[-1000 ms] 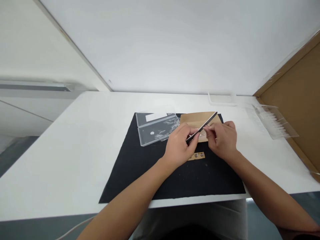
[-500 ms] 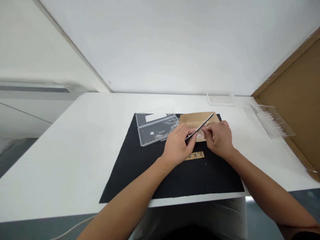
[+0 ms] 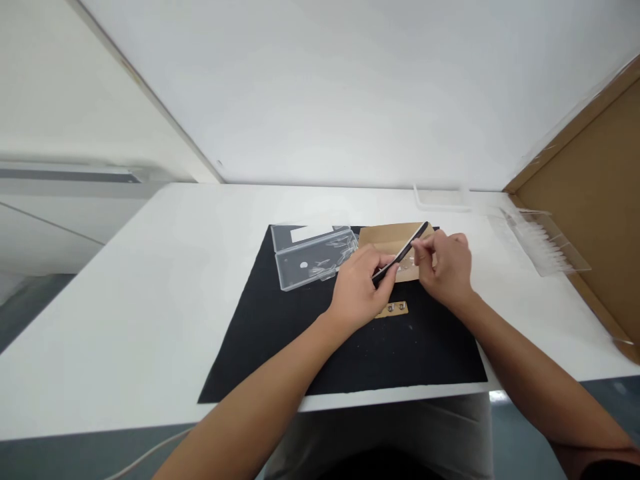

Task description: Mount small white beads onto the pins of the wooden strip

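Note:
My left hand point(image 3: 361, 283) holds a slim black strip with a pale edge point(image 3: 411, 244), pinched near its lower end and slanting up to the right. Close to the strip's upper part is my right hand point(image 3: 444, 267), its thumb and fingers pressed together; what they hold, if anything, is too small to make out. Beneath both hands lies a brown card point(image 3: 383, 235) with small clear bits on it. A short tan strip with several metal pieces point(image 3: 397, 308) rests on the black mat point(image 3: 350, 360), partly covered by my left hand.
An open clear plastic case point(image 3: 295, 270) with clear slivers is left of the card. At the back right are a white tray point(image 3: 443, 207) and a clear pack of pale tips point(image 3: 543, 243). A cardboard panel point(image 3: 590, 193) borders the right.
My right hand has moved slightly up and right along the strip. The black strip has turned a little, showing more of its dark face. My left hand has barely shifted.

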A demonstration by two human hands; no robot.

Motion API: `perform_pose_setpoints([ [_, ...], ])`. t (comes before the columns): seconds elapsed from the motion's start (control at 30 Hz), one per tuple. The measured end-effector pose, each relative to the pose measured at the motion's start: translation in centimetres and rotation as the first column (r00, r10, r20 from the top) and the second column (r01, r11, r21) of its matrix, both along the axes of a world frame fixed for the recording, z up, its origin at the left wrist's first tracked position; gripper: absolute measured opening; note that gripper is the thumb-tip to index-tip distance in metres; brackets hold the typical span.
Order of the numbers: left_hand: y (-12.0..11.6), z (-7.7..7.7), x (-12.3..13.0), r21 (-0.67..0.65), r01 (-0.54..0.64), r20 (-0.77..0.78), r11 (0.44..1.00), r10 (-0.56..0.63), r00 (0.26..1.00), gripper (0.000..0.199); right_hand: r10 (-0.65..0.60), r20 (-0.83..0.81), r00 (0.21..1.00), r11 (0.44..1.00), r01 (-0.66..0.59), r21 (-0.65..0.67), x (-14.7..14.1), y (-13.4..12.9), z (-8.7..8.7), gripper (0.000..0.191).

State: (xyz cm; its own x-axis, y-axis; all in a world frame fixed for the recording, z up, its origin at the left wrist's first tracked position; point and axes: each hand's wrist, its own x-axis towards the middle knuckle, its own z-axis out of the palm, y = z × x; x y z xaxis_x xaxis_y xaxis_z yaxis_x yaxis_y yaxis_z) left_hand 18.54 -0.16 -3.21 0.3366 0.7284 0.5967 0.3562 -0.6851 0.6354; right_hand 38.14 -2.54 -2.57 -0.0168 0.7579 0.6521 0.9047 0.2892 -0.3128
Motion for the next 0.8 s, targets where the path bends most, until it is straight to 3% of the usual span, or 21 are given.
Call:
perform_pose_setpoints([
  [0.1,0.10,-0.25,0.04,0.006,0.010,0.006,1.000,-0.010,1.000,0.010,0.066,0.041,0.997,0.997,-0.064,-0.049,0.12,0.08,-0.08,0.029],
  [0.23,0.24,-0.52,0.03,-0.001,-0.012,-0.001,1.000,0.012,1.000,0.011,-0.017,0.028,0.999,1.000,0.018,-0.007,0.45,0.40,-0.37,0.024],
  [0.37,0.19,-0.41,-0.01,-0.016,-0.003,0.008,1.000,0.003,1.000,0.011,0.111,0.081,0.991,0.993,-0.108,-0.036,0.37,0.32,-0.39,0.026],
  [0.5,0.03,-0.18,-0.05,-0.050,-0.029,-0.003,0.998,0.029,1.000,0.012,-0.004,0.093,0.996,1.000,0.004,0.000,0.23,0.25,-0.24,0.025],
  [0.63,0.04,-0.11,-0.14,-0.078,-0.036,-0.017,0.996,0.035,0.999,0.013,0.104,0.182,0.978,0.994,-0.097,-0.047,0.10,0.28,-0.35,0.028],
  [0.8,-0.01,0.03,-0.09,-0.135,-0.043,-0.002,0.990,0.044,0.999,0.017,-0.027,0.128,0.991,0.996,0.016,0.085,0.07,0.47,-0.47,0.028],
])
